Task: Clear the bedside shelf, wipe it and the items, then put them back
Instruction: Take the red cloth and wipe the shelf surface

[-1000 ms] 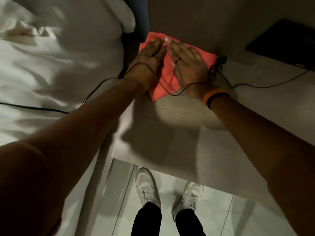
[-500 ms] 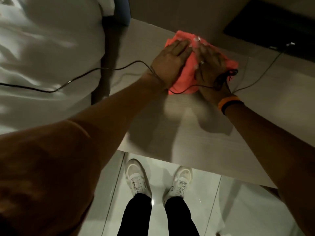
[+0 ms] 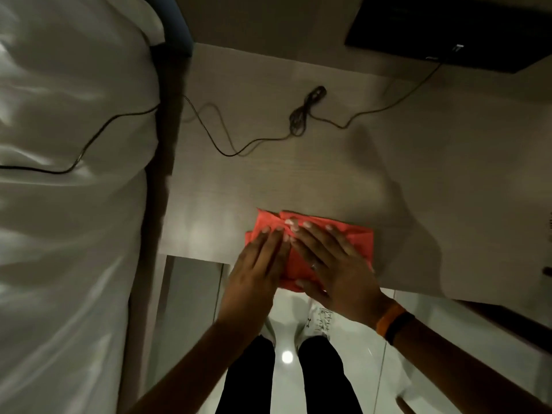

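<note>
Both your left hand (image 3: 257,264) and right hand (image 3: 331,264) lay flat, fingers spread, pressing the red cloth (image 3: 358,237) at the shelf (image 3: 298,180) front edge; another pull risked dragging it off, and the black cable (image 3: 227,144) could snag.

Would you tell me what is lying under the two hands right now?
A folded red cloth lies flat under the left hand and right hand, on the shelf. Its middle is covered.

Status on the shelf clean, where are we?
Cleared apart from the black cable lying on the shelf. In hand: left hand and right hand press the red cloth flat at the front edge. Left: items not back yet.
</note>
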